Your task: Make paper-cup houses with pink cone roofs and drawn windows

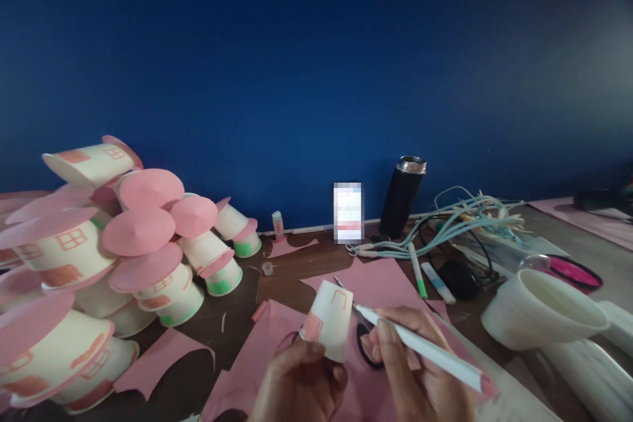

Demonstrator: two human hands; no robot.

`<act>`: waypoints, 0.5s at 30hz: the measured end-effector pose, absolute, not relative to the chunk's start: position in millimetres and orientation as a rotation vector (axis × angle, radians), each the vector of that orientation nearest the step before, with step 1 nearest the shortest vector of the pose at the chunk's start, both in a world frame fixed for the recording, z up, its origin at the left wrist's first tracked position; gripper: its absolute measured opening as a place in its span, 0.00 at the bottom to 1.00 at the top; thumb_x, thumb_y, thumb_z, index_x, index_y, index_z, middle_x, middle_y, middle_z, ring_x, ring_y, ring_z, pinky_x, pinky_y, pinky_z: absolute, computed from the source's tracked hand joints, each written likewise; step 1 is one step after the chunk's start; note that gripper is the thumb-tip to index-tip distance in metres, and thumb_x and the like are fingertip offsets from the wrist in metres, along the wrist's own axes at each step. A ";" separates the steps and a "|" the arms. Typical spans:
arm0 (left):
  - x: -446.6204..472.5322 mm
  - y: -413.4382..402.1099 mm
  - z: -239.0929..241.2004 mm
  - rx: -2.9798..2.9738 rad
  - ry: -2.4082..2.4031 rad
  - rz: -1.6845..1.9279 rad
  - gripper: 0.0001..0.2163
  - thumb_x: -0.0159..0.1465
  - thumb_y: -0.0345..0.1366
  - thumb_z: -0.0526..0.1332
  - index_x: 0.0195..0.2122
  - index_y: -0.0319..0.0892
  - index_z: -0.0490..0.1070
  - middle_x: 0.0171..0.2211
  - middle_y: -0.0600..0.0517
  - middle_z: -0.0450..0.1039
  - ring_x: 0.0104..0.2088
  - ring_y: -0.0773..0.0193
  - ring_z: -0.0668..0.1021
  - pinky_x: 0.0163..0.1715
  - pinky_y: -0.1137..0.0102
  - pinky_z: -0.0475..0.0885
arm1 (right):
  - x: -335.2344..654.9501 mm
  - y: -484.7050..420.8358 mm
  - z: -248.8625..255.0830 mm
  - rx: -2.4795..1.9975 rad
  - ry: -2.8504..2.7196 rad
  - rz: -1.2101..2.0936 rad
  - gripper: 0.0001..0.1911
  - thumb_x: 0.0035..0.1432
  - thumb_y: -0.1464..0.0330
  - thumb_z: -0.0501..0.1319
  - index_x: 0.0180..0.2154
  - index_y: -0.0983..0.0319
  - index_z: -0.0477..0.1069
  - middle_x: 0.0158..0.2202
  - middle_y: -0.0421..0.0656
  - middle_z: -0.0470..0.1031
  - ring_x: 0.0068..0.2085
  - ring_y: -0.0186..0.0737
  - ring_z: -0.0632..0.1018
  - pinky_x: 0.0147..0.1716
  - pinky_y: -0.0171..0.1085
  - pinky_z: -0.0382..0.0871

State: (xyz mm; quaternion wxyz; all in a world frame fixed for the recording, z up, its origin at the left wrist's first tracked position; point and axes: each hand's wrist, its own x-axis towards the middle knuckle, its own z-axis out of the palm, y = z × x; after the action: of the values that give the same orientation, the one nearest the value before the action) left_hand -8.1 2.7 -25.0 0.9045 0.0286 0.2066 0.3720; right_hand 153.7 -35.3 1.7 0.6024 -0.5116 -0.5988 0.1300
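Note:
My left hand point(301, 382) is closed around a white paper cup point(330, 318), held upside down at the bottom centre. The cup carries a pink door patch and a pink outlined window. My right hand point(413, 369) grips a white marker point(420, 346) with a pink end cap, its tip touching the cup's side. Pink paper sheets point(380, 280) lie on the table under and beyond both hands. Black-handled scissors point(363, 336) rest on the pink paper just behind my right hand.
A heap of finished cup houses with pink cone roofs point(143, 231) fills the left. At the right lie a stack of plain cups point(539, 306), two markers point(425, 277) and tangled cables point(465, 217). A black flask point(401, 198) and a glue stick point(277, 224) stand by the blue wall.

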 end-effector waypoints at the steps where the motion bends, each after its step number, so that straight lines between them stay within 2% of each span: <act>1: -8.1 2.6 -24.5 0.062 0.434 0.767 0.11 0.52 0.23 0.64 0.37 0.34 0.78 0.33 0.47 0.82 0.30 0.65 0.78 0.36 0.72 0.70 | 153.9 -35.2 1.8 -1.189 -1.389 0.308 0.07 0.65 0.69 0.57 0.44 0.57 0.69 0.31 0.41 0.76 0.29 0.36 0.81 0.29 0.31 0.77; 7: -6.7 0.3 -21.3 0.090 0.496 0.778 0.07 0.51 0.23 0.65 0.32 0.33 0.78 0.32 0.47 0.81 0.29 0.65 0.78 0.36 0.72 0.70 | 153.2 -34.9 2.2 -1.199 -1.471 0.270 0.08 0.65 0.70 0.57 0.45 0.57 0.69 0.31 0.41 0.77 0.28 0.35 0.80 0.28 0.29 0.76; 15: -5.0 -1.1 -25.1 0.154 0.538 0.814 0.06 0.52 0.23 0.65 0.31 0.35 0.77 0.32 0.45 0.80 0.30 0.63 0.77 0.36 0.69 0.70 | 146.9 -34.7 2.1 -1.196 -1.435 0.333 0.07 0.63 0.66 0.59 0.42 0.59 0.72 0.28 0.40 0.77 0.24 0.34 0.79 0.22 0.28 0.73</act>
State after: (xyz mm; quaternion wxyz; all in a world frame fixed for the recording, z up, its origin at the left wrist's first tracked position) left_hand -5.0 -1.1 -25.1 0.8806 0.0737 0.2580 0.3906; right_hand 146.9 -34.7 2.1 0.5829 -0.5122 -0.6144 0.1426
